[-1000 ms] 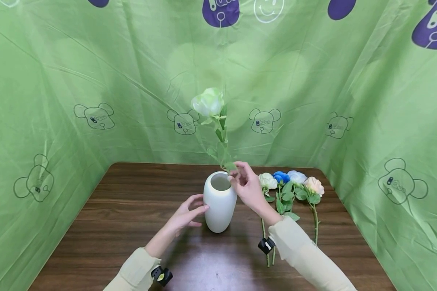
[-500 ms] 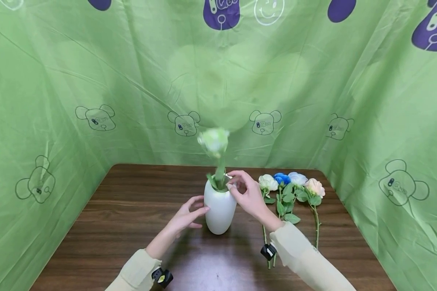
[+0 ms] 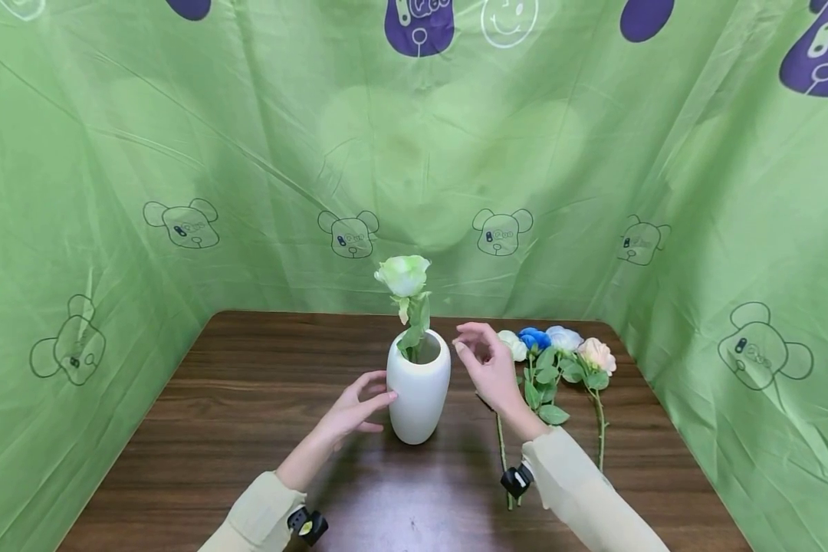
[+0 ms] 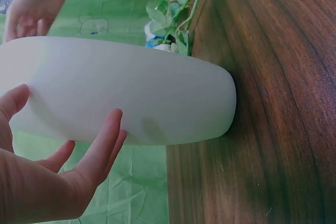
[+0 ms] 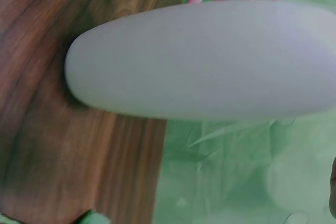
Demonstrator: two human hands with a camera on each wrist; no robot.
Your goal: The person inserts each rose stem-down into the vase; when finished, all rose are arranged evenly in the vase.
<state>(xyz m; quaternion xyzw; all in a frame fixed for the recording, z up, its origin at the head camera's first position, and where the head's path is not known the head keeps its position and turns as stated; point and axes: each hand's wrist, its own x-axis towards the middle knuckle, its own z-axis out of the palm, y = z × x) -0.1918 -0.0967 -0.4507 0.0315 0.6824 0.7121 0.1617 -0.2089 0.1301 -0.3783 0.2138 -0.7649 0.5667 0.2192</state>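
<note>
A white vase stands upright on the wooden table. One pale green-white artificial rose rises from its mouth, its lower stem hidden inside. Against the vase's left side my left hand rests with spread fingers; in the left wrist view its fingertips touch or nearly touch the vase wall. My right hand hovers just right of the rim, apart from it, fingers loosely bent around nothing. Behind that hand lies a white rose, partly covered by it.
To the right lie more artificial roses: blue, pale lilac and peach, stems toward the near edge. Green printed cloth surrounds the table at the back and sides.
The green-white rose dropped down into the vase. My right hand let go of it and moved right, away from the rim. My left hand stayed at the vase.
</note>
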